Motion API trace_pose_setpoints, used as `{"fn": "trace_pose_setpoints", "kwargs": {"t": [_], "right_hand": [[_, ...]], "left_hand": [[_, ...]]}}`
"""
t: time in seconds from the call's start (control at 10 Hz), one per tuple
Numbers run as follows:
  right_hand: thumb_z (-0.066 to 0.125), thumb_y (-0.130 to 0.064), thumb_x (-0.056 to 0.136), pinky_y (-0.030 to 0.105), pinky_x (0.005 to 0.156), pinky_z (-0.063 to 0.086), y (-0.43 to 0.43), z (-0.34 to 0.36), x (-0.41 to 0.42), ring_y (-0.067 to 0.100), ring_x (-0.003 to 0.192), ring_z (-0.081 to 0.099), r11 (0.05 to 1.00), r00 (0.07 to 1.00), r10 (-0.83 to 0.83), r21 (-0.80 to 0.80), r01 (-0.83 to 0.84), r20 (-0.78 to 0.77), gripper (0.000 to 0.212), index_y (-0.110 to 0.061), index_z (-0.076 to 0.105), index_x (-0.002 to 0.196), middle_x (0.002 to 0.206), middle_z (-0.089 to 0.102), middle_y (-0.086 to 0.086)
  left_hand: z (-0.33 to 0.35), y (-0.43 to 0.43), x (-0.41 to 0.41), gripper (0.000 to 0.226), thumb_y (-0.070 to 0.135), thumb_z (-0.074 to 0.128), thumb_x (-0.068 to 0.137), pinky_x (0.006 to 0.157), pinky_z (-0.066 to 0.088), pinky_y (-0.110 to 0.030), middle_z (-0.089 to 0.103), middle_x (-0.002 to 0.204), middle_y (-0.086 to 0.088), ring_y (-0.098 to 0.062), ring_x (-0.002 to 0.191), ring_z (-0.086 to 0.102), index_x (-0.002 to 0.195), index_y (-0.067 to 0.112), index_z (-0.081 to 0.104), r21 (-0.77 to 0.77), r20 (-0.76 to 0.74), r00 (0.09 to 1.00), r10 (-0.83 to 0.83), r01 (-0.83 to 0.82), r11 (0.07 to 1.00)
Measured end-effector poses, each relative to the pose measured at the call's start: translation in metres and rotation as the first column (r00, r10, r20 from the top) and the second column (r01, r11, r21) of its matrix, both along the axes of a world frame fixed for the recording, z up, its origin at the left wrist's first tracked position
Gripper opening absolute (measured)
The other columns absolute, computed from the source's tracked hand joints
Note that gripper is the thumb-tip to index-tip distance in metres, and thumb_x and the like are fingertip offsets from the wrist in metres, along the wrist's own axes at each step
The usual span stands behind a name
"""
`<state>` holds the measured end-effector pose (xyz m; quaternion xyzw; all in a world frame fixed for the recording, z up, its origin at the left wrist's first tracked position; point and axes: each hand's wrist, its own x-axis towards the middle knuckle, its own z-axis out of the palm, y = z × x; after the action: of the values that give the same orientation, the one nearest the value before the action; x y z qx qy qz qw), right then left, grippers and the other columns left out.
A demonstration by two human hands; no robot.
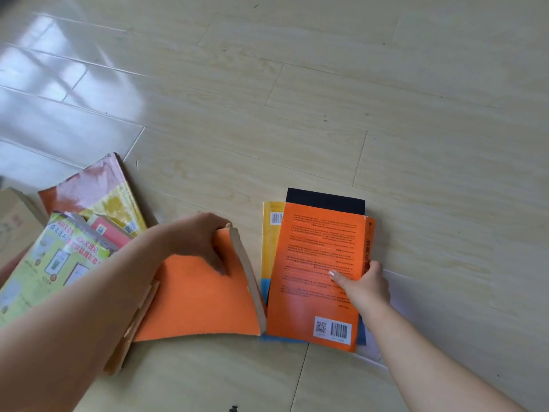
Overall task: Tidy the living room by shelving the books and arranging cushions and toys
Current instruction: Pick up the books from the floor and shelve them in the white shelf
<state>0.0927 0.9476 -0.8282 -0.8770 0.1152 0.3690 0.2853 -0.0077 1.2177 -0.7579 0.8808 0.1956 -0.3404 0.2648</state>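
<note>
Floor (326, 84): pale wood-look planks, glare at far left. Bare floor runs far and right of the books, plus a strip at the near edge.

Left pile (98, 197): loose picture books fanned at angles, overlapping, reaching the frame's left edge. The left forearm crosses over its near part.

Stack (361, 331), right of centre: printed orange book (315, 263) on top, back cover up. Long axis runs near-far with a slight tilt, barcode at the near end, spine on the right edge. A black book (325, 199) sticks out at the far end, a yellow book (269, 233) at the left, and a blue one at the near corners. White sheet (398, 295) lies under the right side.

Plain orange book (202, 298) sits between pile and stack. Cover is bowed, page edge faces right, just beside the stack's left edge. Its left edge lies over tan pages underneath.

Left hand (196, 236): reaches in from near left, fingers curled round that book's far right corner, gripping it.

Right hand (365, 283): reaches in from near right. Thumb is flat on the printed cover and fingers wrap the spine edge, holding the book.
</note>
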Motion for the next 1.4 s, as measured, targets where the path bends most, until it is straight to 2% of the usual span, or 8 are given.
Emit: {"fn": "trace_pose_setpoints", "kwargs": {"t": [0.2,0.5,0.7,0.8,0.9,1.0,1.1,1.4], "right_hand": [[0.072,-0.048,0.056,0.05,0.093,0.047,-0.004,0.0,-0.004,0.035,0.106,0.055,0.99,0.997,-0.073,0.119,0.074,-0.008,0.078,-0.015,0.045,0.122,0.113,0.057,0.013],[0.073,-0.044,0.072,0.042,0.089,0.049,-0.016,-0.016,-0.004,0.03,0.104,0.059,0.997,1.0,0.007,0.078,-0.008,0.015,0.066,-0.017,0.046,0.125,0.113,0.06,0.007],[0.053,-0.03,0.09,0.044,0.097,0.036,0.0,0.004,-0.006,0.039,0.119,0.043,0.999,0.999,-0.048,-0.008,0.048,0.01,0.055,-0.009,0.032,0.136,0.128,0.043,0.02],[0.039,-0.033,0.096,0.04,0.09,0.038,-0.003,0.005,-0.005,0.034,0.106,0.049,0.958,0.966,-0.258,0.123,0.259,-0.017,0.039,-0.011,0.045,0.127,0.122,0.052,0.02],[0.031,-0.051,0.095,0.033,0.077,0.04,-0.014,0.008,-0.001,0.027,0.095,0.055,0.869,0.907,-0.404,0.259,0.421,-0.116,0.053,-0.011,0.058,0.118,0.106,0.061,0.013],[0.029,-0.063,0.092,0.033,0.069,0.042,-0.023,0.007,0.002,0.024,0.093,0.056,0.774,0.82,-0.489,0.284,0.565,-0.297,0.06,-0.015,0.058,0.115,0.107,0.061,0.01],[0.044,-0.063,0.087,0.037,0.081,0.048,-0.017,0.01,0.001,0.024,0.098,0.059,0.856,0.9,-0.364,0.296,0.425,-0.24,0.058,-0.015,0.06,0.115,0.112,0.064,0.003],[0.071,-0.029,0.08,0.031,0.059,0.046,-0.012,0.013,-0.012,0.026,0.083,0.064,0.847,0.893,-0.233,0.371,0.381,-0.386,0.037,-0.009,0.062,0.11,0.096,0.068,0.012]], "left_hand": [[0.042,-0.021,0.044,0.067,0.03,0.095,0.022,0.064,0.054,-0.021,0.072,0.072,0.006,-0.005,0.066,0.066,0.081,0.014,0.066,-0.684,0.122,0.891,0.436,-0.243,0.688],[0.025,-0.02,0.029,0.074,0.05,0.09,0.0,0.052,0.055,-0.023,0.073,0.066,-0.001,-0.011,0.059,0.07,0.064,0.016,0.077,-0.903,-0.205,0.686,0.698,-0.408,0.136],[0.029,-0.017,0.035,0.084,0.051,0.091,0.002,0.061,0.059,-0.029,0.073,0.075,-0.005,-0.017,0.069,0.071,0.076,0.012,0.077,-0.91,-0.221,0.598,0.77,-0.411,0.058],[0.021,-0.038,0.049,0.052,0.044,0.09,0.043,0.053,0.056,-0.023,0.073,0.072,-0.003,-0.011,0.061,0.07,0.079,0.01,0.075,-0.867,-0.258,0.54,0.801,-0.496,0.054],[-0.015,-0.058,0.047,0.03,0.02,0.063,0.088,0.064,0.05,-0.025,0.065,0.098,-0.005,-0.013,0.079,0.064,0.115,0.009,0.056,-0.599,-0.147,0.536,0.831,-0.717,0.357],[-0.04,-0.075,0.031,0.045,0.028,0.055,0.092,0.081,0.039,-0.032,0.053,0.123,-0.008,-0.022,0.106,0.05,0.132,0.009,0.044,-0.264,-0.189,0.644,0.742,-0.761,0.593],[-0.041,-0.087,0.027,0.051,0.03,0.056,0.093,0.097,0.035,-0.038,0.047,0.134,-0.007,-0.024,0.123,0.044,0.136,0.01,0.038,-0.335,-0.253,0.563,0.787,-0.814,0.474],[-0.049,-0.086,0.004,0.054,0.021,0.073,0.077,0.086,0.043,-0.03,0.055,0.121,-0.005,-0.021,0.106,0.053,0.124,0.015,0.047,-0.389,-0.375,0.342,0.861,-0.902,0.189]]}}
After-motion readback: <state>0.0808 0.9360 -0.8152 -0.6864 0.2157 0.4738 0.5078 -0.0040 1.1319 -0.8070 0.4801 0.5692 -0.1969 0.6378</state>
